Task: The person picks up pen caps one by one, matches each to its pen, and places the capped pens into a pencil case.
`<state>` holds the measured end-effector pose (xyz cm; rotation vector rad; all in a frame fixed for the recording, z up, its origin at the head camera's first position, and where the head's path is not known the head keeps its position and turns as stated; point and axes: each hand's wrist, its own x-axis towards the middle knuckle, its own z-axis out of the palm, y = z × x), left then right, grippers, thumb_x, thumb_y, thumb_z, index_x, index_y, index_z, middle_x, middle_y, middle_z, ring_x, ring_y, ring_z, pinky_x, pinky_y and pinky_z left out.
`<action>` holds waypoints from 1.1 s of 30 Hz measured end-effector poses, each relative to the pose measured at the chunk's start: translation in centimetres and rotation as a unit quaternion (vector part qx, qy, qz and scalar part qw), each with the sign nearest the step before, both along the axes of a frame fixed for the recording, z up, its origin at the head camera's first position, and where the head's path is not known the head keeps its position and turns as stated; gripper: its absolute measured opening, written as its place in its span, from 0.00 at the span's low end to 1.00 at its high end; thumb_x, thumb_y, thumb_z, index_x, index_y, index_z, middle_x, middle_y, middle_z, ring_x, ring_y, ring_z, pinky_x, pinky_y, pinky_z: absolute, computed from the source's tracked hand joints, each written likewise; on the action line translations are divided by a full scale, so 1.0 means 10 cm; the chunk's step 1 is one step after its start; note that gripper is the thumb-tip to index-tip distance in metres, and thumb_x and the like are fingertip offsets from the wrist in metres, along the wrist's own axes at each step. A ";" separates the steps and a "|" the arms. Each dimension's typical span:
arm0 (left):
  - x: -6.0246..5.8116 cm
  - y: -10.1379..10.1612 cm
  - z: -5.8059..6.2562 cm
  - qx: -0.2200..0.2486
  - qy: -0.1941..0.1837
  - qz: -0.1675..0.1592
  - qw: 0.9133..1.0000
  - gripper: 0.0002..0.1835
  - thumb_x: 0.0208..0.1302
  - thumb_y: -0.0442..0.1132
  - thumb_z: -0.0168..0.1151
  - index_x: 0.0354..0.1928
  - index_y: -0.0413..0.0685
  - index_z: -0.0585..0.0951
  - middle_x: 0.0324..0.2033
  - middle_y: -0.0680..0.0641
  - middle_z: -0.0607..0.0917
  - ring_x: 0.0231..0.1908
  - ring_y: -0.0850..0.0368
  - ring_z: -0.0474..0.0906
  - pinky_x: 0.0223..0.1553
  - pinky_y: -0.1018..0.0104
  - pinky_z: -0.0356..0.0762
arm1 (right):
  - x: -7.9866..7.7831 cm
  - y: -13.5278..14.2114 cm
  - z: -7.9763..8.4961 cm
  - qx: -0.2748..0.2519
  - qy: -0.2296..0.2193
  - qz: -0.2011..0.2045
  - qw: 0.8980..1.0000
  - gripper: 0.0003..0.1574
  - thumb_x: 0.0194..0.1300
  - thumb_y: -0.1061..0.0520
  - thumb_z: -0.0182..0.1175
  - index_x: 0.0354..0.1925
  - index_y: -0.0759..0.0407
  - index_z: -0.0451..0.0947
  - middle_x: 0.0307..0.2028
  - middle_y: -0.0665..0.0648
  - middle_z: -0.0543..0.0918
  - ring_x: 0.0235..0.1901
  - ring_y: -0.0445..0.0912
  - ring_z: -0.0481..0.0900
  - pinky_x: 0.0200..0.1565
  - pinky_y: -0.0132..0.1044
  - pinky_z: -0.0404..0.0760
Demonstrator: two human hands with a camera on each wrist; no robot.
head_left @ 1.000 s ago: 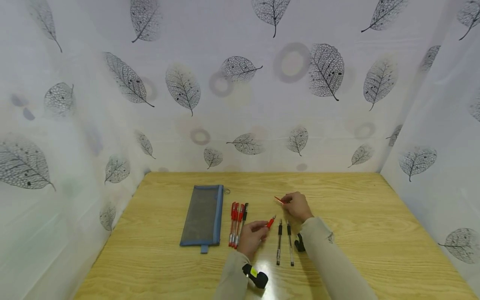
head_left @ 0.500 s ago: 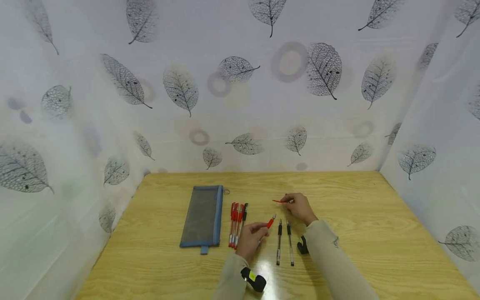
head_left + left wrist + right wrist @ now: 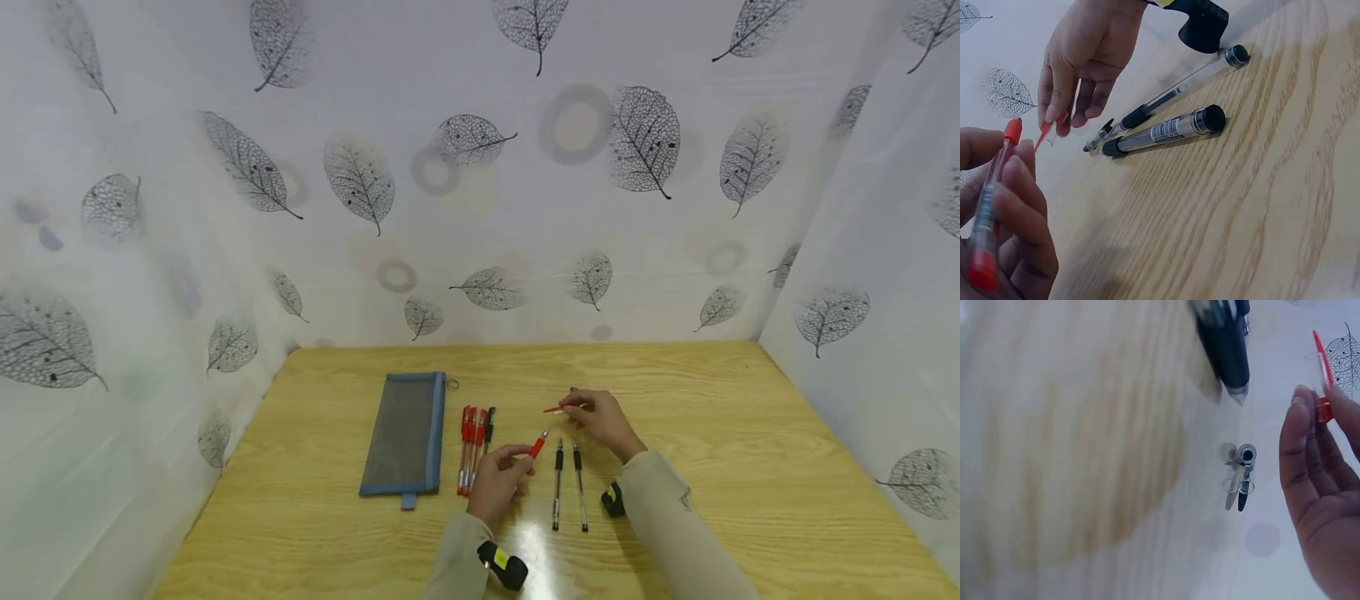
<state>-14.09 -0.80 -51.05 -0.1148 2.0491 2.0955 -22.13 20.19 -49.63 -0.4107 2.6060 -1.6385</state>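
The person's left hand (image 3: pixel 495 479) was pinching a red pen (image 3: pixel 538 445) between thumb and fingers, its bare metal tip aimed toward one o'clock. At that hand's two o'clock, the right hand (image 3: pixel 603 421) pinched a clear cap (image 3: pixel 553 409) with a red clip, the clip pointing toward nine o'clock. I could see the pen tip and the cap near each other, but apart.

On the wooden table (image 3: pixel 750 450), at the left hand's three o'clock, lay two black pens (image 3: pixel 557 486) side by side, slightly apart, their bare tips toward twelve o'clock. A loose cap with a black clip (image 3: pixel 1247 464) lay beyond those tips. At the left hand's eleven o'clock, three red pens (image 3: pixel 469 450) were lined up with a capped black pen (image 3: pixel 489 427), whose lower part the hand hid from me. Further off, at ten o'clock, a grey mesh pouch (image 3: pixel 402 433) with blue edging lay flat. Behind everything hung a pale leaf-print curtain (image 3: pixel 480 208).
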 end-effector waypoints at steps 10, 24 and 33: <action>0.05 -0.01 0.03 0.002 0.006 -0.009 1.000 0.11 0.66 0.35 0.61 0.48 0.40 0.83 0.31 0.45 0.85 0.20 0.60 0.76 0.21 0.69 0.76 | 0.12 -0.01 0.00 -0.095 -0.021 -0.008 0.995 0.21 0.66 0.59 0.61 0.50 0.75 0.75 0.40 0.68 0.83 0.35 0.52 0.83 0.40 0.46 0.82; 0.07 -0.02 0.03 0.002 0.020 -0.009 1.000 0.11 0.67 0.32 0.59 0.49 0.36 0.81 0.32 0.45 0.84 0.21 0.61 0.76 0.23 0.68 0.78 | 0.25 -0.10 0.03 -0.143 -0.030 -0.054 0.988 0.22 0.65 0.55 0.63 0.47 0.75 0.78 0.36 0.63 0.84 0.32 0.45 0.82 0.39 0.40 0.82; 0.08 -0.04 0.03 0.004 0.020 -0.005 1.000 0.12 0.65 0.33 0.61 0.49 0.38 0.82 0.33 0.45 0.85 0.21 0.60 0.77 0.22 0.68 0.77 | 0.29 -0.16 0.05 -0.140 -0.026 -0.038 0.989 0.23 0.65 0.55 0.62 0.47 0.76 0.78 0.36 0.63 0.84 0.31 0.45 0.81 0.40 0.41 0.82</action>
